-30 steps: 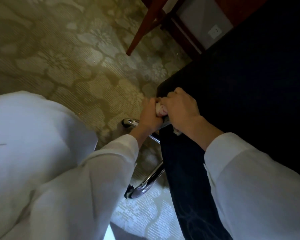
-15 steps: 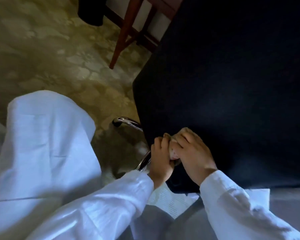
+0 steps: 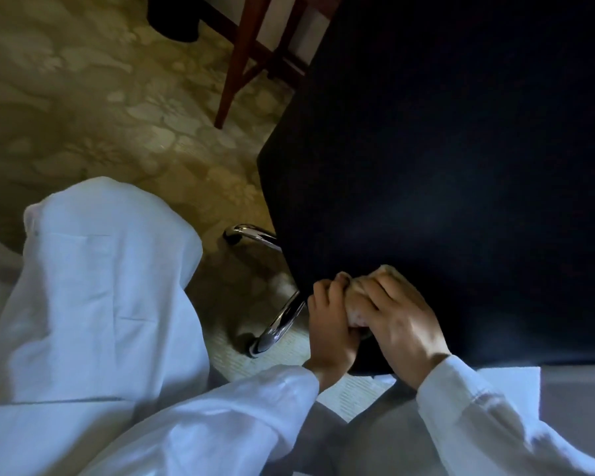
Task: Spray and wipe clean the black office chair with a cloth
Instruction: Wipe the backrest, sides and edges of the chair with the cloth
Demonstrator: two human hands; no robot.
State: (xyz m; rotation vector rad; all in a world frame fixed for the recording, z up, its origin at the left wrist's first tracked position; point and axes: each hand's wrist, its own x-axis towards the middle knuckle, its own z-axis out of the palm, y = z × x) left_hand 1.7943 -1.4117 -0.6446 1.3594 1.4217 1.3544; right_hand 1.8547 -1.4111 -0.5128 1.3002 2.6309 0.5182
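Black upholstery identifies the one office chair point(image 3: 443, 166), which fills the right and upper right of the frame. One cloth point(image 3: 356, 305), pale and bunched, sits at the chair's lower left edge, in the lower centre of the frame. Two hands meet on it. The left hand point(image 3: 330, 328) grips the cloth from the left, knuckles up. The right hand point(image 3: 404, 321) covers it from the right, its fingers point(image 3: 375, 292) curled over the bundle. Both wrists emerge from white sleeves point(image 3: 220, 424) entering from the bottom edge. Two chrome base legs point(image 3: 279, 321) show just left of the hands, below the seat edge. A white-clad knee point(image 3: 110, 269) occupies the left. The floor is olive carpet point(image 3: 117, 115) with a floral pattern. One reddish wooden furniture leg point(image 3: 236, 60) stands at upper centre.
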